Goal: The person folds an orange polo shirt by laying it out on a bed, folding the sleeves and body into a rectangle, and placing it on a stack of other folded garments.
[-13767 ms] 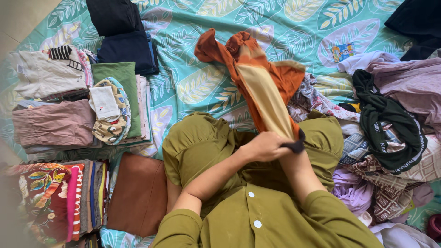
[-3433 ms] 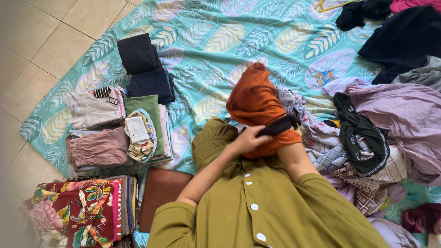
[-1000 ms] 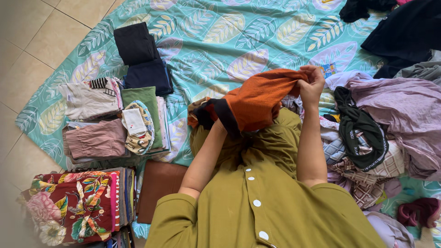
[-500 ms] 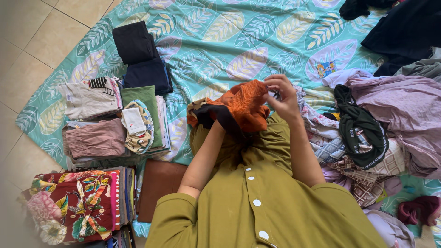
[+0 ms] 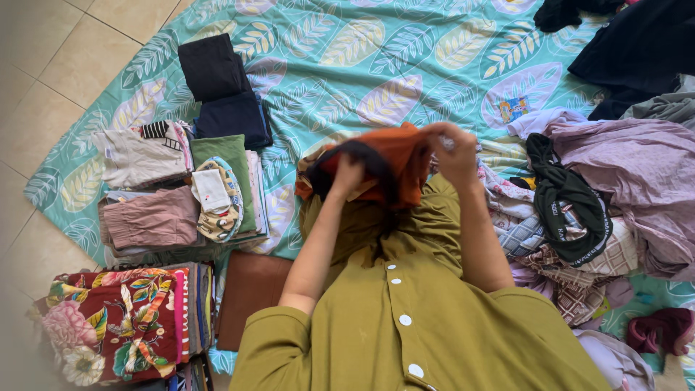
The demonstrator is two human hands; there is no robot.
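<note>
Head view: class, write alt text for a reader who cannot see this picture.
A person in an olive button shirt holds a bunched orange garment with the left hand and right hand above a leaf-print sheet. Folded stacks lie left, a loose clothes pile right.

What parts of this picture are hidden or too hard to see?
All in the head view:
- The orange garment: bunched up, so its kind and shape cannot be told.
- The left hand: fingertips buried in that cloth.
- The right hand: blurred by motion, so its grip is unclear.
- The dark clothes: cut off by the top right edge.
- The small packet on the leaf-print sheet: too small to identify.
</note>
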